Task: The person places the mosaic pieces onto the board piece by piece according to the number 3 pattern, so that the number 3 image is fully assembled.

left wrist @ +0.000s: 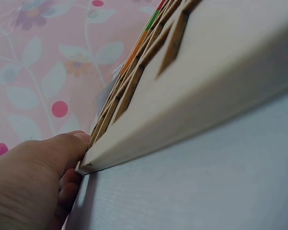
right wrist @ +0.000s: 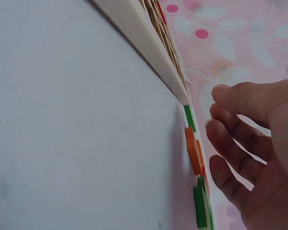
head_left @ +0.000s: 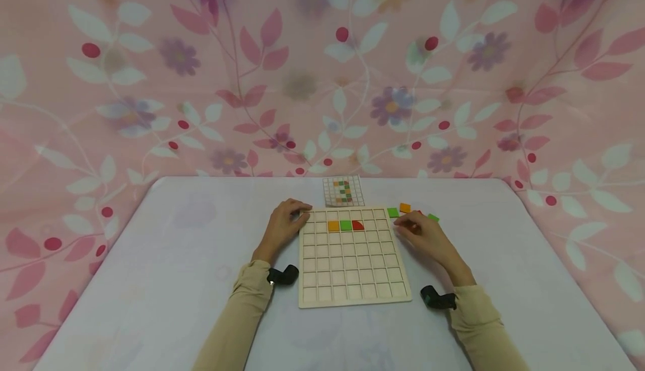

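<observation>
A pale wooden grid board [head_left: 353,276] lies flat between the two hands. Set side by side in its second row are an orange tile [head_left: 333,226], a green tile [head_left: 345,225] and a red quarter-round tile [head_left: 358,225]. My left hand [head_left: 283,222] grips the far left corner, its thumb [left wrist: 69,148] at the top edge in the left wrist view. By the far right edge hovers my right hand [head_left: 428,236], fingers loosely bent with nothing between them. Loose tiles lie just beyond it, among them a green one [head_left: 393,212] and an orange one [head_left: 405,207].
Behind the board sits a small pattern card [head_left: 328,192] printed with a grid and coloured cells. A white cloth [head_left: 176,281] covers the table, and a floral curtain [head_left: 312,80] hangs at its back. Each wrist carries a black camera.
</observation>
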A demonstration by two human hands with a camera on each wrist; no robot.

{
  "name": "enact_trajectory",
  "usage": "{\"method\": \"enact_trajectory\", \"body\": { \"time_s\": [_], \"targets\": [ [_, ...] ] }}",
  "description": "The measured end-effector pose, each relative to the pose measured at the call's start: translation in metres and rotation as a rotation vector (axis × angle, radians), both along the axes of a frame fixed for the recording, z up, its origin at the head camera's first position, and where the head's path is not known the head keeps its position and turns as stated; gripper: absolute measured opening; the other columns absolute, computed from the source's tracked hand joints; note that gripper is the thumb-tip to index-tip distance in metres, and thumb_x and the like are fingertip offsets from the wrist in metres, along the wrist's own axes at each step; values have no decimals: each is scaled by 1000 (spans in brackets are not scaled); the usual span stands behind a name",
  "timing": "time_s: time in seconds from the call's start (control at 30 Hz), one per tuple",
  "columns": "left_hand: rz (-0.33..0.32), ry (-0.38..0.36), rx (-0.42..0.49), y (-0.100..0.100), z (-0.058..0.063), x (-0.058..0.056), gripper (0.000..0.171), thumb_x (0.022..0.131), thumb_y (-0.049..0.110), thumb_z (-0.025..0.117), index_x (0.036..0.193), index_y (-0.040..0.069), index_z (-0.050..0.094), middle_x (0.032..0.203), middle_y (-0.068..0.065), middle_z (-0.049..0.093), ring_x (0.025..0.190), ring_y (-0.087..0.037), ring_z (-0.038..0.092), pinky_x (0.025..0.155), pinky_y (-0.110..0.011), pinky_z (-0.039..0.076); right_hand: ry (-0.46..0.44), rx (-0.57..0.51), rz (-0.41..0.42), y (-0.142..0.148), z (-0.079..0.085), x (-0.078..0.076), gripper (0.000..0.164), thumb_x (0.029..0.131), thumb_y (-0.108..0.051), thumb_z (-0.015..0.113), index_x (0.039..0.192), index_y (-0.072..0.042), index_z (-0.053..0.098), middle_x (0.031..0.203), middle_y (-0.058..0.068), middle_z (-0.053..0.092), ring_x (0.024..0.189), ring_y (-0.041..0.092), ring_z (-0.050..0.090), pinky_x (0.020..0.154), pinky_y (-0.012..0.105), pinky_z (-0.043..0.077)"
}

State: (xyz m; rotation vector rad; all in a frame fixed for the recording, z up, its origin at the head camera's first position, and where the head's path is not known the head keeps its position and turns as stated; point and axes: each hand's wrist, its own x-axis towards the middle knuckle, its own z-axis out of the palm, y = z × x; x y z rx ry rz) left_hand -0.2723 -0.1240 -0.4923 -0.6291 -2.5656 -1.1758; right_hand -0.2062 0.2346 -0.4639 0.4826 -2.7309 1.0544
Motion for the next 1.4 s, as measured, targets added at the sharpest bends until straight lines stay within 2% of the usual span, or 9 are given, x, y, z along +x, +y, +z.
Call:
{"method": "enact_trajectory", "body": {
  "time_s": [0.13,0.33,0.6,0.93,1.13,1.4],
  "targets": [
    [-1,-6,-4,0,-1,0,18,86,12,68,103,9,73,100,-10,67,89,-25,59,81,-41,46,34,1,-10,7,0,5,14,84,-8,70,99,-9,68,92,1,67,78,8,55,69,21,47],
    [2,-9,0,0,-2,2,19,86,13,68,104,10,73,101,-9,67,89,-24,58,81,-41,47,-9,-9,-35,18,-1,12,14,86,-14,69,99,-12,68,91,-1,65,79,7,57,70,21,48],
    [5,22,8,0,-2,2,19,85,13,69,104,10,73,100,-9,67,88,-22,58,79,-40,47,6,30,-67,37,1,18,16,85,-10,69,100,-8,66,93,1,64,84,9,57,75,24,48],
    [7,20,1,0,-3,1,18,86,14,68,104,11,73,101,-9,67,89,-23,58,80,-41,47,-55,46,-124,52,-2,25,18,83,-15,72,98,-10,65,96,3,65,88,11,56,78,27,47],
    [9,9,7,0,-3,1,19,86,13,69,104,10,73,102,-9,67,89,-23,58,81,-41,47,-110,75,-114,56,-6,27,20,83,-18,73,100,-11,64,99,3,63,93,17,57,78,26,46],
    [7,11,1,0,-2,1,19,86,14,69,104,10,73,101,-8,67,89,-22,58,81,-40,47,-107,72,-100,58,-8,27,21,81,-16,74,99,-10,65,98,3,63,94,19,59,78,25,46]
  ]
}}
